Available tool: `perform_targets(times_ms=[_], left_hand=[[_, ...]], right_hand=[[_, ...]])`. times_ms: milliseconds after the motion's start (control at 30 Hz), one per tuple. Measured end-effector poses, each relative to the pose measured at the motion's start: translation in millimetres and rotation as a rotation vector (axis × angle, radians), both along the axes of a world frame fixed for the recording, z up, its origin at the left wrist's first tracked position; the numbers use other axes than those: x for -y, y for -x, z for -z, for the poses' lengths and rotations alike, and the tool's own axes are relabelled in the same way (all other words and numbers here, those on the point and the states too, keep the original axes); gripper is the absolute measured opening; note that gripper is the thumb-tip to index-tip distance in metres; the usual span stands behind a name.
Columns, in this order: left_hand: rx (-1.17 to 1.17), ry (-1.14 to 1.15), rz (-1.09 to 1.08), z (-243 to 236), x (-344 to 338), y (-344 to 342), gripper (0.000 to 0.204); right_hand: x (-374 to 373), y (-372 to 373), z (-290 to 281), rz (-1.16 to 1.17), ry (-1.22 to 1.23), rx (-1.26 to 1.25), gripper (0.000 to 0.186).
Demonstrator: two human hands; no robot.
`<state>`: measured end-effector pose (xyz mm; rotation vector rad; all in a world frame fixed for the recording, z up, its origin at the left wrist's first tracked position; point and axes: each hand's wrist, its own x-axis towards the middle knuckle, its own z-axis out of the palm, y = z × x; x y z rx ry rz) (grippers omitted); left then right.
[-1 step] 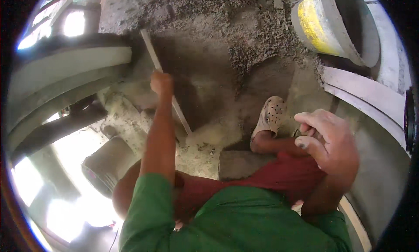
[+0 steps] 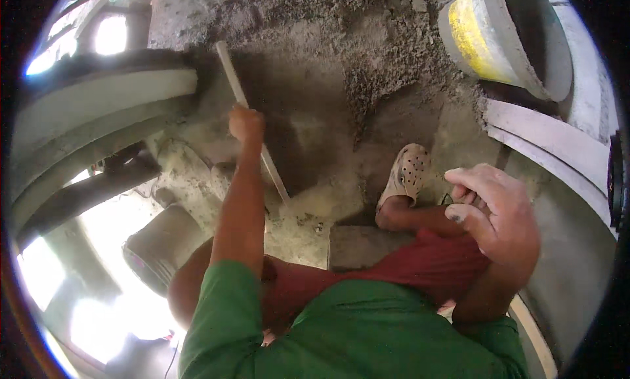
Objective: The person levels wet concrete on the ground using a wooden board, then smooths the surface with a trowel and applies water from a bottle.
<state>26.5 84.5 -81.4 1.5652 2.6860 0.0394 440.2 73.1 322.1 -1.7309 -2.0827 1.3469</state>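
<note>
My left hand grips a long pale straightedge, laid diagonally over the smoothed grey mortar at the middle. My right hand is over my right leg, its fingers loosely curled with thumb and index tip apart and nothing clearly held. Just beyond it is my right foot in a beige perforated clog. My legs in red shorts are bent beneath me.
Rough, crumbly mortar covers the top. A grey bucket with a yellow band lies tilted at upper right, above pale curved-looking ledges. A step runs along the left, with a grey container below and a block near my legs.
My left hand and the straightedge have shifted slightly to the right. My right hand has hardly moved.
</note>
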Motion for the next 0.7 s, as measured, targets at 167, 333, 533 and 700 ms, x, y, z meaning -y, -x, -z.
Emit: perform_targets(times_ms=[167, 333, 533, 700], left_hand=[[0.124, -0.095, 0.180, -4, 23, -86, 0.019], [0.372, 0.084, 0.187, -37, 42, -201, 0.020], [0.429, 0.131, 0.309, -42, 45, -229, 0.019], [0.591, -0.262, 0.111, -28, 49, -140, 0.035]], right_hand=[[-12, 0, -1, 0.005, 0.021, 0.010, 0.037], [-8, -10, 2, 0.024, 0.010, 0.006, 0.036], [-5, -5, -8, 0.012, -0.007, 0.016, 0.035], [2, -2, -14, -0.007, -0.119, -0.058, 0.035]])
